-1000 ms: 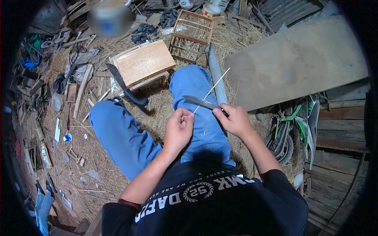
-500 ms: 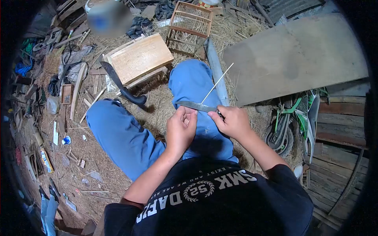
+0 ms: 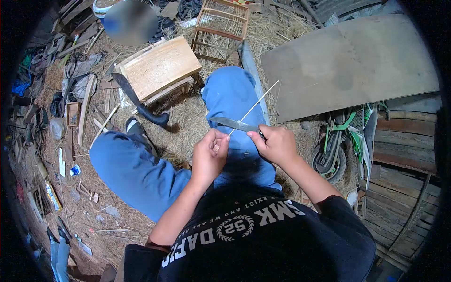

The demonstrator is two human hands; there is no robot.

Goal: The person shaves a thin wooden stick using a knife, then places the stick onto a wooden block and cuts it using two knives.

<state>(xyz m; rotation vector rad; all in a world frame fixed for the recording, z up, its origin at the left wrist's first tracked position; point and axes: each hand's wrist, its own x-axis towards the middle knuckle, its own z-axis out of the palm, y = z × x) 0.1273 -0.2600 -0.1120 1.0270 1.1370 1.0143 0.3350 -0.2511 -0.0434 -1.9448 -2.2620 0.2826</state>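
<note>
In the head view, the left hand (image 3: 210, 152) pinches the near end of a thin pale stick (image 3: 261, 101) between fingertips and thumb, while the right hand (image 3: 278, 144) is closed round the handle of a knife (image 3: 229, 122). Half a second ago the blade sat right by the left fingertips; now a short length of stick shows between them — the blade seems to be working on that lower part. The stick slants above the right trouser leg (image 3: 229, 87), its tip appearing over the board's (image 3: 352, 66) left edge. A machete (image 3: 131, 94) lies beside the wooden block's (image 3: 162, 68) left edge — untouched.
</note>
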